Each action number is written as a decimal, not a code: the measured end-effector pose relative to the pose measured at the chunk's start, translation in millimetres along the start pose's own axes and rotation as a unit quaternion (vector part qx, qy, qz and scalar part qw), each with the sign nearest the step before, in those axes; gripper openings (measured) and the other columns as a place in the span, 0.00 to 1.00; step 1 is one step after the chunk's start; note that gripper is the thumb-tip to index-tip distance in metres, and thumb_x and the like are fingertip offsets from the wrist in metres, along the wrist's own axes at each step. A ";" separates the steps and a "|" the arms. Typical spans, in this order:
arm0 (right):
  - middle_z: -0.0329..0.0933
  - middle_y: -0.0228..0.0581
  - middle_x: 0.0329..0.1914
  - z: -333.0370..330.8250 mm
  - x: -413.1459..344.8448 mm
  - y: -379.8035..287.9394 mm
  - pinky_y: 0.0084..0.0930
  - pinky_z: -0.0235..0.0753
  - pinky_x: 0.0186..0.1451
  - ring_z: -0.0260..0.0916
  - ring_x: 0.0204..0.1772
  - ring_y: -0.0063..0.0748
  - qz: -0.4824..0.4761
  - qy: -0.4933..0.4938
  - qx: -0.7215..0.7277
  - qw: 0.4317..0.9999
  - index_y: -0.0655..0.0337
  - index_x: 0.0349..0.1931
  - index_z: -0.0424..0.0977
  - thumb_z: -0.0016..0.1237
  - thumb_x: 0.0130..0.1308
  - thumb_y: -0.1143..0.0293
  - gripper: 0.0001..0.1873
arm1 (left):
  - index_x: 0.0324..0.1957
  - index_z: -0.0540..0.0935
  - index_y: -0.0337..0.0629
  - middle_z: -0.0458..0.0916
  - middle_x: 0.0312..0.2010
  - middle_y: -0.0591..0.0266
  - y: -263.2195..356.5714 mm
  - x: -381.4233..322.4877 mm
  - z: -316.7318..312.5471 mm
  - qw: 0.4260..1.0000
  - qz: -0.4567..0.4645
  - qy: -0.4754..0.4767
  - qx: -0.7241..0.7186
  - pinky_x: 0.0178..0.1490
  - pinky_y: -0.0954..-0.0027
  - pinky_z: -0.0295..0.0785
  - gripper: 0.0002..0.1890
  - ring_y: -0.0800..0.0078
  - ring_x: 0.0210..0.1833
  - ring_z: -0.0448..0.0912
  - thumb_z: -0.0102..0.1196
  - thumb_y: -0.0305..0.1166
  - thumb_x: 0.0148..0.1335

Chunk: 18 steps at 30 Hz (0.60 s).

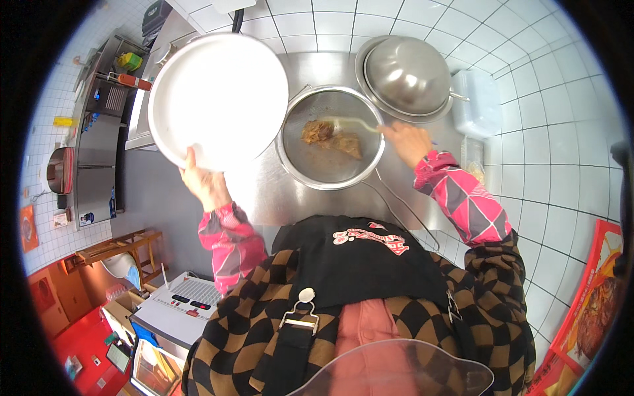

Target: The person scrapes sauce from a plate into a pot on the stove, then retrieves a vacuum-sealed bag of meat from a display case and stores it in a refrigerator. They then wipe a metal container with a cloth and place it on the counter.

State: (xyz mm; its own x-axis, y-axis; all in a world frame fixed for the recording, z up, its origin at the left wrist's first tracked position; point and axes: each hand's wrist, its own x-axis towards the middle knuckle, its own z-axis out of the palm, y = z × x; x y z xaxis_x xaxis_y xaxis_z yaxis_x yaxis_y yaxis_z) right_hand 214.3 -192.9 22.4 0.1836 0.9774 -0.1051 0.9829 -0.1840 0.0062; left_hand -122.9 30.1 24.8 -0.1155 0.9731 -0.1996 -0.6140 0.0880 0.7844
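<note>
My left hand (205,185) grips the rim of a large round white basin (220,99), tipped up left of the strainer; its surface is overexposed. A round metal mesh strainer (319,171) rests over the steel counter before me, its long wire handle (391,200) pointing towards my body. Two brown chunks of what looks like cooked meat, one lumpy (316,132) and one flatter (347,144), lie on the mesh. In my right hand (407,141) is a pale, slightly blurred utensil (361,122), which reaches over the strainer's right rim towards the meat.
At the back right, an upturned steel bowl (408,74) sits in a wider steel vessel. Translucent plastic containers (476,104) stand against the tiled wall (540,163). Behind the counter (277,198) runs more tile. A grey machine (183,299) is at lower left.
</note>
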 end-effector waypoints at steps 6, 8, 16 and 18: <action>0.70 0.34 0.31 4.7 -10.2 -12.5 0.37 0.72 0.32 0.73 0.37 0.38 0.043 0.046 0.051 0.997 0.40 0.50 0.69 0.38 0.58 0.73 0.20 | 0.56 0.65 0.37 0.70 0.52 0.54 23.3 -15.8 -123.8 0.989 -0.125 0.038 -0.065 0.58 0.52 0.64 0.20 0.58 0.54 0.69 0.47 0.31 0.62; 0.69 0.33 0.31 6.5 -9.0 -16.9 0.36 0.72 0.32 0.72 0.37 0.37 0.045 0.078 0.043 0.995 0.41 0.50 0.69 0.38 0.57 0.72 0.20 | 0.55 0.66 0.36 0.70 0.53 0.54 21.4 -28.0 -152.5 0.991 -0.100 0.085 0.010 0.60 0.54 0.62 0.20 0.58 0.55 0.68 0.44 0.35 0.63; 0.67 0.36 0.38 29.3 -6.7 -38.9 0.36 0.74 0.37 0.71 0.42 0.38 0.036 0.048 0.008 0.998 0.46 0.50 0.68 0.39 0.56 0.74 0.20 | 0.54 0.66 0.35 0.73 0.46 0.52 26.2 -67.9 -207.8 0.977 -0.119 0.179 0.001 0.53 0.51 0.70 0.20 0.57 0.50 0.73 0.50 0.27 0.59; 0.67 0.37 0.40 29.6 -8.0 -42.4 0.37 0.73 0.38 0.70 0.42 0.41 0.039 0.017 0.034 0.999 0.47 0.52 0.66 0.44 0.56 0.71 0.20 | 0.53 0.67 0.35 0.73 0.46 0.52 26.5 -72.6 -212.1 0.974 -0.097 0.207 0.012 0.52 0.53 0.70 0.20 0.58 0.49 0.73 0.50 0.26 0.58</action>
State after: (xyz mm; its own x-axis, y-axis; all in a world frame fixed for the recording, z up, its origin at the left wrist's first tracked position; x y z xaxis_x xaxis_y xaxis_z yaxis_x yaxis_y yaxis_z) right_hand 170.8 -195.9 -6.5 0.2604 0.9627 -0.0736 0.9628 -0.2646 -0.0550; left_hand -296.3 -83.5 -64.5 -0.3068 0.7691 -0.5607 -0.6383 0.2707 0.7206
